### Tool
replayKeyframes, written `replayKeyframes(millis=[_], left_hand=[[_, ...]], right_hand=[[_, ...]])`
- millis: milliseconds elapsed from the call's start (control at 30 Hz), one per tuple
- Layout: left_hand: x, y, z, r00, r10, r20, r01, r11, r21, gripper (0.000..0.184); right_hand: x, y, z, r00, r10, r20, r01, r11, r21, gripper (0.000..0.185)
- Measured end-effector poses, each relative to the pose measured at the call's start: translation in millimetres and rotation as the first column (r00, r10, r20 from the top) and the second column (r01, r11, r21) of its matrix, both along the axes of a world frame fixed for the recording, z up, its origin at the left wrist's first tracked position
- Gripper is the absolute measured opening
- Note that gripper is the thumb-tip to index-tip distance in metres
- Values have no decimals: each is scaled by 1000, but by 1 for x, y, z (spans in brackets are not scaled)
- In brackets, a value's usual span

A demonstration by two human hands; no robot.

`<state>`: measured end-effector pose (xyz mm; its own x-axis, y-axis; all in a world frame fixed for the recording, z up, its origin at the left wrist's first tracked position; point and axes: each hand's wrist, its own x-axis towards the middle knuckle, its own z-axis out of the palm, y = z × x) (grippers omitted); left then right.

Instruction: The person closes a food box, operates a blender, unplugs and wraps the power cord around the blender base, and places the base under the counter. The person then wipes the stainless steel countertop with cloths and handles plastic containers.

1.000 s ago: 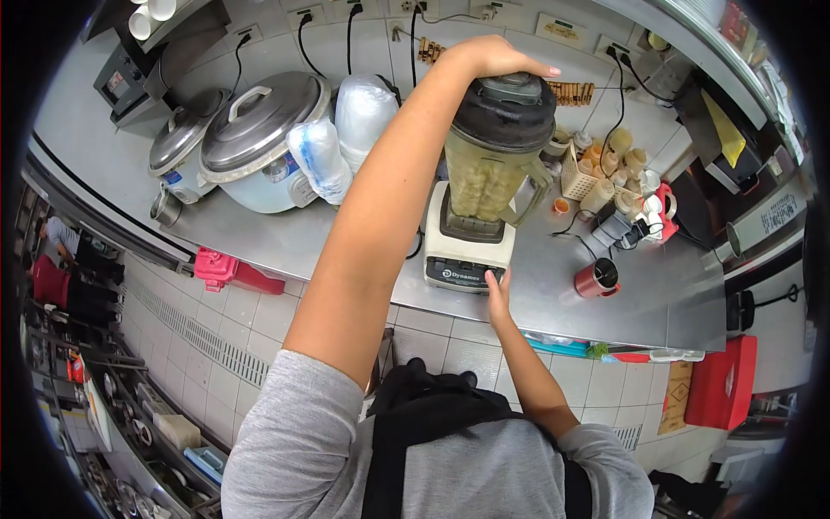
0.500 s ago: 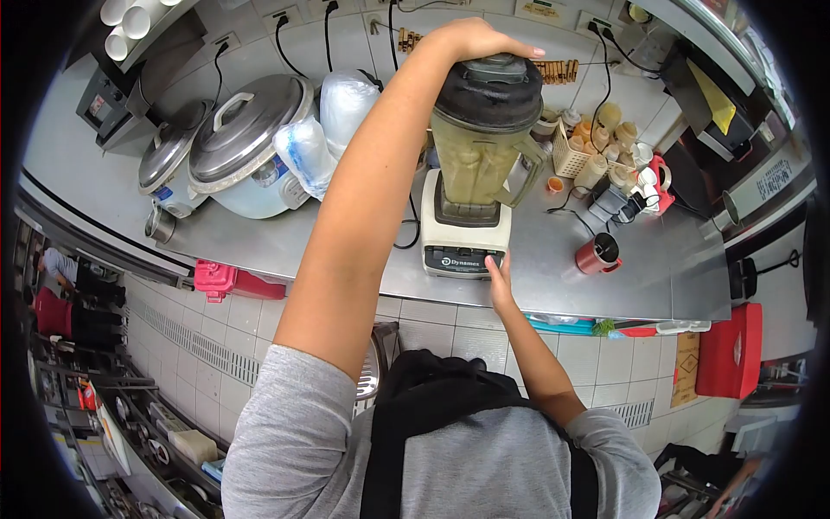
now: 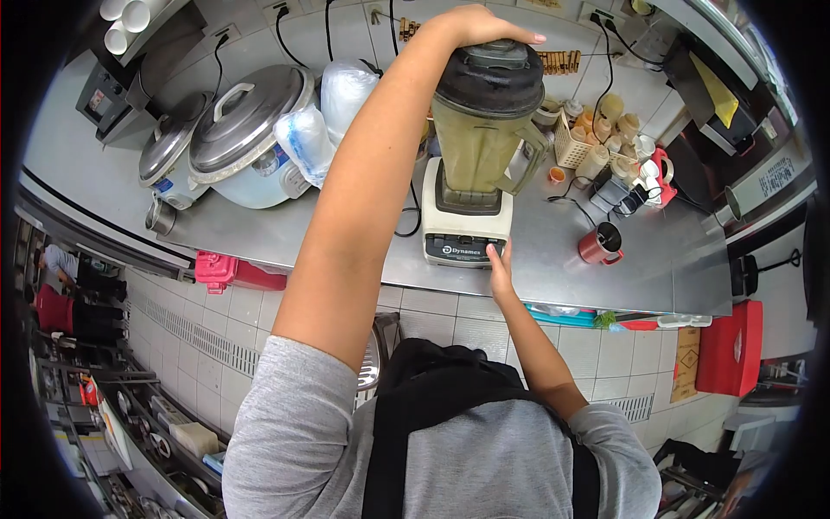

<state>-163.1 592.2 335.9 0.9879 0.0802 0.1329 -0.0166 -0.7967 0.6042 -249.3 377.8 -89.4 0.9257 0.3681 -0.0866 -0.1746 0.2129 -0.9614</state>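
Observation:
A blender with a cream base (image 3: 468,233) and a dark lid (image 3: 493,80) stands in front of me on the steel counter. Its clear jar (image 3: 475,151) contains something pale yellow-green. My left hand (image 3: 484,26) lies on top of the lid, one digit stretched out to the right and the other fingers partly hidden. Down at the base, my right hand (image 3: 501,270) touches the right end of the control panel, thumb on the switch area and fingers extended along the side. Right of the blender stands a red mug (image 3: 600,244) with a dark inside.
Two lidded pots (image 3: 251,121) and plastic-wrapped bundles (image 3: 304,145) stand on the left of the counter (image 3: 346,246). On the right are a basket (image 3: 571,147), several squeeze bottles and cables. A red bin (image 3: 731,349) is at the lower right; people (image 3: 65,294) are at far left.
The jar's contents look smoother, where lumps showed earlier. Both hands keep their places on the lid and base; the whole view has shifted slightly.

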Motion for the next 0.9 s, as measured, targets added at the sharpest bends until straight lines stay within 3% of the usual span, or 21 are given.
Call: replayKeyframes(millis=[900], left_hand=[[9, 3, -3, 1000, 23, 17, -24, 999, 48, 86]], right_hand=[[-1, 2, -3, 999, -43, 31, 43, 999, 27, 81]])
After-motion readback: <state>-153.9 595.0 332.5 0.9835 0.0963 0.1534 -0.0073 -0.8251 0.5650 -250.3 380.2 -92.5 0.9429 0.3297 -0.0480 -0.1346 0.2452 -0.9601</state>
